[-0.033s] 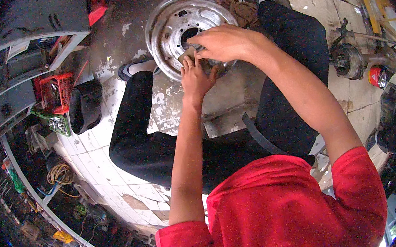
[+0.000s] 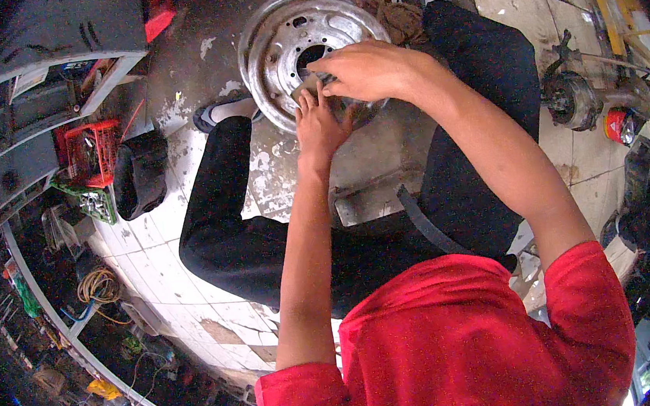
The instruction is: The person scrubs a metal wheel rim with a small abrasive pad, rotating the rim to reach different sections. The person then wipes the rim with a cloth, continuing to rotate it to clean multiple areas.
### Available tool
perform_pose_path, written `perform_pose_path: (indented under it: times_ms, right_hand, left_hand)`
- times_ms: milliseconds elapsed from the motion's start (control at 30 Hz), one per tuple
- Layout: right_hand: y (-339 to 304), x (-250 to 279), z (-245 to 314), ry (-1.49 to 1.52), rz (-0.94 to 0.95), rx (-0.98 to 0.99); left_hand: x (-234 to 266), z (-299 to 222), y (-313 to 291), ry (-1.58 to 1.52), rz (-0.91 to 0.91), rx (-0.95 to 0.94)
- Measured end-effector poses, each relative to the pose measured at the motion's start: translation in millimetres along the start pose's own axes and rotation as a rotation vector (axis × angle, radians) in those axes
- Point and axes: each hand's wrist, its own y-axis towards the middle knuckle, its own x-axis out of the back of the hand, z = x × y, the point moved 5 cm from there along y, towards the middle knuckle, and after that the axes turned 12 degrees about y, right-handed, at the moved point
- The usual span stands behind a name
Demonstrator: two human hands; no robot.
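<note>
A worn silver steel wheel rim (image 2: 286, 41) lies on the floor between my feet, with a round centre hole and small bolt holes. Both my hands are over its near side. My left hand (image 2: 319, 131) has its fingers bent against a small tan sheet (image 2: 302, 90), thumb out to the right. From the right, my right hand (image 2: 372, 72) reaches across with curled fingers meeting the same piece. Its kind is unclear, and the hands cover much of it.
A brown cloth (image 2: 400, 20) lies beyond the rim. To the left stand a red crate (image 2: 95, 153), a black container (image 2: 138, 176) and a metal shelf (image 2: 67, 87). On the right are a metal axle-like part (image 2: 575, 99) and a red can (image 2: 616, 126).
My left hand has shifted very slightly to the left, its thumb closer in. My right hand and the rim look unmoved.
</note>
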Motion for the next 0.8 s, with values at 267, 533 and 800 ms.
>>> perform_pose_path:
  times_ms: [267, 533, 800]
  right_hand:
    - [-2.1, 14.0, 6.3, -0.03, 0.035, -0.087]
    - [0.5, 11.4, 5.4, -0.037, 0.041, -0.071]
    - [2.3, 5.6, 6.2, -0.003, 0.038, -0.044]
  left_hand:
    - [19.7, 27.8, 60.7, -0.036, 0.067, 0.103]
    - [4.0, 6.8, 8.8, 0.055, 0.054, 0.034]
    - [-1.2, 8.9, 13.3, 0.067, -0.028, 0.055]
